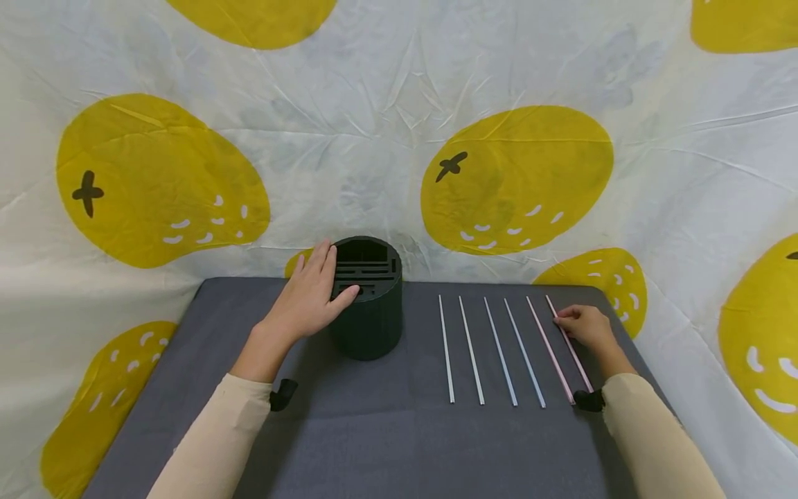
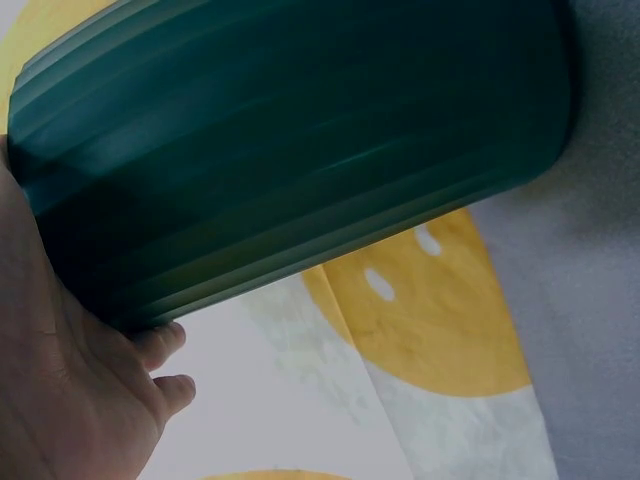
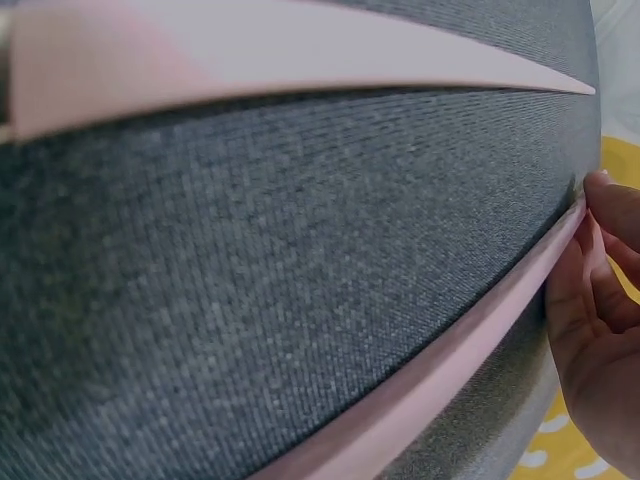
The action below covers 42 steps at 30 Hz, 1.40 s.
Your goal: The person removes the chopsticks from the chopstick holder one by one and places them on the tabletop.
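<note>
A dark green cylindrical pen holder (image 1: 368, 326) with a slotted top stands at the back of the table. My left hand (image 1: 309, 291) rests on its left side, fingers straight along the rim and thumb over the top. In the left wrist view the holder's ribbed wall (image 2: 300, 150) fills much of the picture, beside the left hand (image 2: 80, 370). At the right, my right hand (image 1: 586, 327) pinches the outermost thin pink stick (image 1: 576, 360) near its far end. The right wrist view shows thumb and fingertips on that pink stick (image 3: 430, 385), which lies low along the cloth.
Another pink stick (image 1: 548, 346), two light blue sticks (image 1: 525, 353) and two white sticks (image 1: 446, 350) lie in a row left of the held one. Grey cloth covers the table (image 1: 374, 443). Behind it hangs a white curtain (image 1: 349, 166) with yellow fruit prints.
</note>
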Each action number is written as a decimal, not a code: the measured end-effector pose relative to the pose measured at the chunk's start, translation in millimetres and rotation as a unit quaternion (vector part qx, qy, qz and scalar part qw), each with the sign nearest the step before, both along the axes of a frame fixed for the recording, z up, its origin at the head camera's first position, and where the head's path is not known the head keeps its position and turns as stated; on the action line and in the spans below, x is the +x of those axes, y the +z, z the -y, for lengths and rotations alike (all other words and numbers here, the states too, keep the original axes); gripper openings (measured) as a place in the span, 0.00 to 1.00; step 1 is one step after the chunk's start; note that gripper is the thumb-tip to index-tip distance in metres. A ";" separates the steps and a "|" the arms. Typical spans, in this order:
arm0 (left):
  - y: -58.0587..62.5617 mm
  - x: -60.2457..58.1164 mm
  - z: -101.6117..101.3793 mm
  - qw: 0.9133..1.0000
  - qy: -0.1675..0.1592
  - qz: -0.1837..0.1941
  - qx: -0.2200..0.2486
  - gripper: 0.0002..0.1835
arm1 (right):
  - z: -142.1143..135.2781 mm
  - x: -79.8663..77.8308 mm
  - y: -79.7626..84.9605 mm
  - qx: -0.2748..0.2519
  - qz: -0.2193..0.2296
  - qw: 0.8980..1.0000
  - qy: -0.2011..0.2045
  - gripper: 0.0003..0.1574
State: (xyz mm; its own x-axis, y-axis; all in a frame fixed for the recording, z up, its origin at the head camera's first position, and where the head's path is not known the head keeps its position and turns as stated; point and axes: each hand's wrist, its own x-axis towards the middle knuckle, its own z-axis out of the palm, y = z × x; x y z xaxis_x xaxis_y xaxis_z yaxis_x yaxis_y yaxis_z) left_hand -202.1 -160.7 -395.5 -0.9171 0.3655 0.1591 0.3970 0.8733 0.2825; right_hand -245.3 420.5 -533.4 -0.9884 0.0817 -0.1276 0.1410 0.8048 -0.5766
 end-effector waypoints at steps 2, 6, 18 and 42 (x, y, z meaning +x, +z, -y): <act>-0.2 -0.2 0.9 1.000 0.000 -0.003 0.000 0.53 | 1.7 0.6 -0.7 0.005 -0.006 1.000 0.002 0.25; 0.1 -1.0 2.1 1.000 -0.002 -0.005 0.004 0.53 | 4.8 1.5 -0.9 0.006 -0.018 1.000 0.001 0.25; 0.4 -2.6 -0.9 1.000 -0.011 -0.006 0.008 0.52 | -2.2 11.9 -2.8 -0.042 -0.018 0.999 -0.006 0.25; 6.3 -4.7 0.7 1.000 -0.003 -0.012 0.016 0.52 | 10.4 59.0 96.2 -0.033 -0.250 0.966 -0.057 0.25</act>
